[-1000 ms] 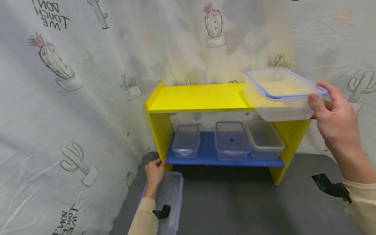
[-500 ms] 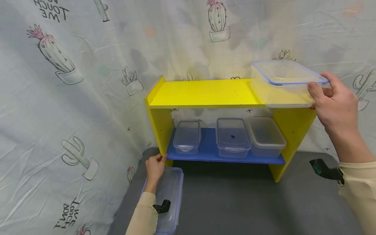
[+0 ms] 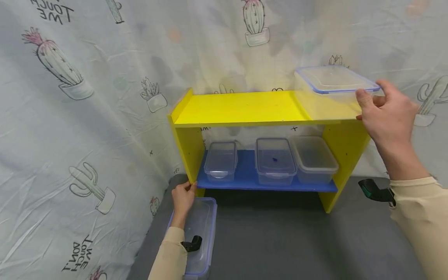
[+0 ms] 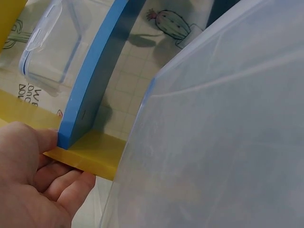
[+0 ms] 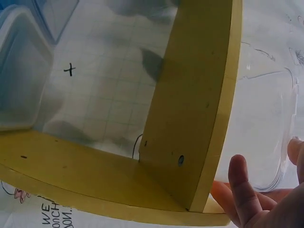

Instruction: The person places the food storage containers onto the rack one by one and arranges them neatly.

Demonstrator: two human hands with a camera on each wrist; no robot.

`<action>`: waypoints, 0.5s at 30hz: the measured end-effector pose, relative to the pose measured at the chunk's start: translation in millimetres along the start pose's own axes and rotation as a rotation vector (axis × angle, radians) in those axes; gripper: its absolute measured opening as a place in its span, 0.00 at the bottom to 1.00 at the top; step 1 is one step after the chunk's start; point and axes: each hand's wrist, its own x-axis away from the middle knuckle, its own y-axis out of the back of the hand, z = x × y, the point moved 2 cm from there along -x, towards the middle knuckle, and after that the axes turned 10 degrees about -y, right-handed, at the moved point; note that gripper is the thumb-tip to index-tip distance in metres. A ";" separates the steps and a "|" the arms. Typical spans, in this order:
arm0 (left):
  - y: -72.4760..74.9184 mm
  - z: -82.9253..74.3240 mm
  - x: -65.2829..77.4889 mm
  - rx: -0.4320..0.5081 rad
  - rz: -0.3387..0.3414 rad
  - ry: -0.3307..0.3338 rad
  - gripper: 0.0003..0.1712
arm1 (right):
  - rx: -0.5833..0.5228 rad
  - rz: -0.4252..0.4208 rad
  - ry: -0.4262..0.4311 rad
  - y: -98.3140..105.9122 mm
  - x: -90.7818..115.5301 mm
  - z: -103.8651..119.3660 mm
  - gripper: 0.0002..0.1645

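Pale cactus-printed cloth [image 3: 117,74] hangs behind a clear plastic container with a blue-rimmed lid [image 3: 336,83], at the right end of a yellow-and-blue shelf unit [image 3: 241,109], up top, though I can't tell whether its see-through base fully rests there. Thumb and curled fingers of the right hand [image 3: 390,112], some hidden, hold its right side. Lower left, the left hand [image 3: 182,200] pinches the unit's front edge, its forearm partly covering a blue-edged clear plastic box [image 3: 203,223] cut off below.
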 end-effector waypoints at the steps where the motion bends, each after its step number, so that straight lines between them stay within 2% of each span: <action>1: 0.0 0.0 -0.1 0.001 -0.003 0.005 0.12 | -0.013 0.001 0.011 -0.3 -0.6 0.6 0.39; 6: -0.7 1.8 0.0 -0.006 -0.009 0.022 0.11 | -0.026 -0.073 0.086 -3.3 6.8 -2.7 0.34; 11: -1.2 2.3 -0.4 -0.004 -0.014 0.012 0.12 | -0.040 -0.255 0.150 -7.3 21.8 -15.0 0.32; 15: -2.1 3.7 -1.1 -0.011 -0.012 0.008 0.12 | -0.128 -0.384 0.214 -9.3 26.9 -31.1 0.27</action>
